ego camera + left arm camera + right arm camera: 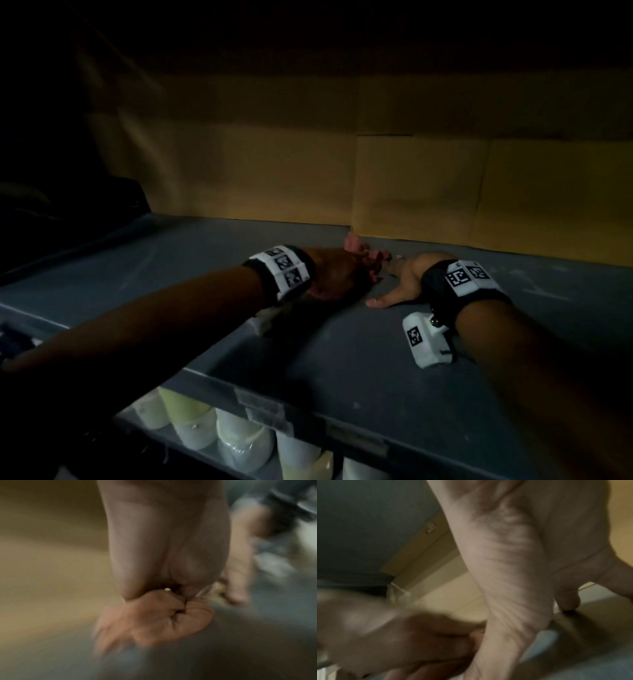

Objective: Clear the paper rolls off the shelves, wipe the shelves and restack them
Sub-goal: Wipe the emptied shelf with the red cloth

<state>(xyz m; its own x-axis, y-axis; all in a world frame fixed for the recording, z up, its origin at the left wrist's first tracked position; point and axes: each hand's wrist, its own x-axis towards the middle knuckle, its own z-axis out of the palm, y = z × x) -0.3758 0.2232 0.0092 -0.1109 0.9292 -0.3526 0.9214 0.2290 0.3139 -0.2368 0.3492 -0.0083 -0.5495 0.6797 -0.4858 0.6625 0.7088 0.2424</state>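
Nearest, below both forearms: paper rolls (219, 435), white and pale yellow, upright in a row on the lower shelf (205, 457). Beyond them, on the grey upper shelf (342, 359): left hand (337, 274), fingers curled round a pink cloth (356, 245); right hand (404, 282) just beside it, palm down, thumb spread, other fingers hidden. Farthest, just past the fingertips: brown cardboard backing (421, 188).

Grey shelf, tan card, pale rolls

The shelf (359, 342) shows dull grey; at twelve o'clock the cardboard (428, 185) glows tan-yellow; a pink cloth (356, 245) peeks by the left hand (337, 274); black-and-white checkered wristbands (284, 270); at seven o'clock, white and pale-yellow paper rolls (239, 442).
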